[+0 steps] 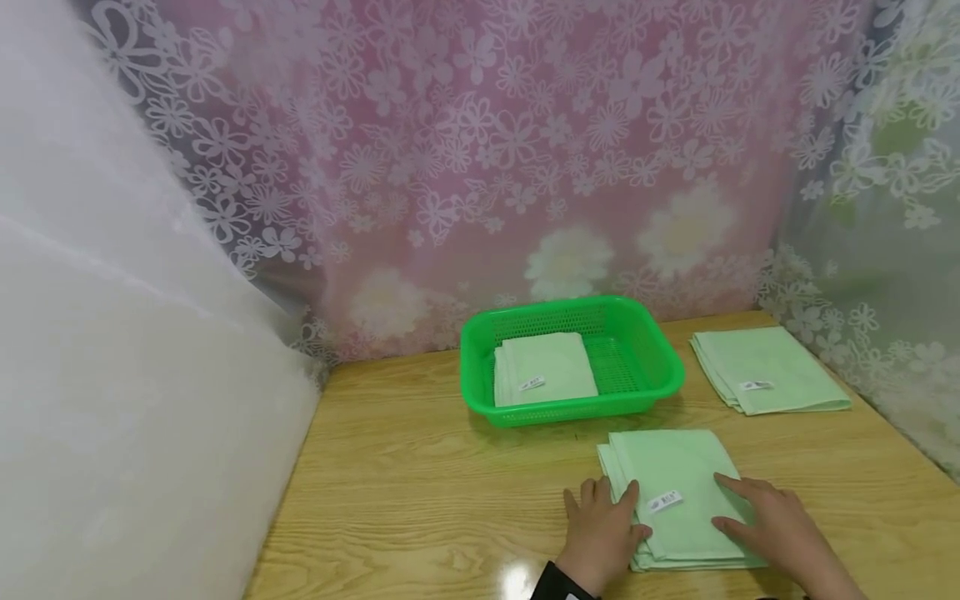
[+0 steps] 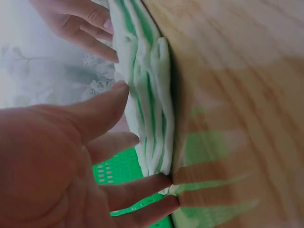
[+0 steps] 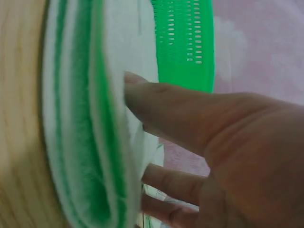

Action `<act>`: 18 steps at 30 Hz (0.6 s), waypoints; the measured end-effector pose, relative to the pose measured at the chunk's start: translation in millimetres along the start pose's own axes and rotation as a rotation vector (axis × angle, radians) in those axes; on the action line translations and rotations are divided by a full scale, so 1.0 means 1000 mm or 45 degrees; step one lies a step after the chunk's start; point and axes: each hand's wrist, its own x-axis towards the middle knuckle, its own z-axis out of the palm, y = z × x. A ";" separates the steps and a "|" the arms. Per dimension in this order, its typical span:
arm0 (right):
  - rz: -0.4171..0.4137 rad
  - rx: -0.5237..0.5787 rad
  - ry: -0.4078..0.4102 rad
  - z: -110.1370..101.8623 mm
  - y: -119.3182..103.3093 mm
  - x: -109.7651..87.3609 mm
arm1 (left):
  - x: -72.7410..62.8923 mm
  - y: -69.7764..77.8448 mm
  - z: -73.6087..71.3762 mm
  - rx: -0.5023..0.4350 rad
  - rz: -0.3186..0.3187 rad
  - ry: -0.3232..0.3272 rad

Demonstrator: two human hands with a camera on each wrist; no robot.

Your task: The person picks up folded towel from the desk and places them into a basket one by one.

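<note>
A folded pale green towel (image 1: 690, 467) with a small white label lies on the wooden table near its front. On the towel's left edge rests my left hand (image 1: 600, 529), its fingers spread; in the left wrist view the thumb touches the layered edge and two fingertips reach the tabletop. My right hand (image 1: 780, 529) lies at the right side, thumb and fingers extended over the cloth's top. Stacked folds of the towel (image 3: 80, 118) show in the right wrist view beside that hand's thumb.
Behind the towel stands a green plastic basket (image 1: 663, 375) holding another folded pale green towel (image 1: 555, 362). A further folded towel (image 1: 772, 367) lies at the back right. Flowered curtains (image 1: 525, 167) hang along the table's back and sides.
</note>
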 end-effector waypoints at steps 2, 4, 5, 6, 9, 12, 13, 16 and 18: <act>0.008 -0.002 -0.010 0.001 0.000 0.000 | 0.000 0.002 0.001 0.015 -0.004 0.020; 0.025 0.016 -0.021 0.002 0.000 0.001 | 0.000 0.003 0.003 0.047 -0.002 0.047; 0.035 0.023 -0.033 0.002 -0.001 0.001 | 0.000 0.004 0.004 0.054 0.000 0.057; 0.044 0.030 -0.042 0.003 -0.001 0.001 | 0.000 0.005 0.004 0.060 0.004 0.066; 0.060 0.048 -0.057 0.004 -0.003 0.002 | 0.002 0.008 0.006 0.018 0.018 0.094; 0.062 0.057 -0.048 0.005 -0.003 0.002 | 0.004 0.011 0.007 -0.089 0.010 0.086; 0.064 0.055 -0.050 0.005 -0.004 0.002 | 0.004 0.012 0.007 -0.139 0.000 0.083; 0.075 0.060 -0.064 0.006 -0.005 0.003 | 0.004 0.014 0.006 -0.306 -0.050 0.057; 0.085 0.065 -0.081 0.007 -0.005 0.003 | 0.004 0.015 0.006 -0.422 -0.083 0.045</act>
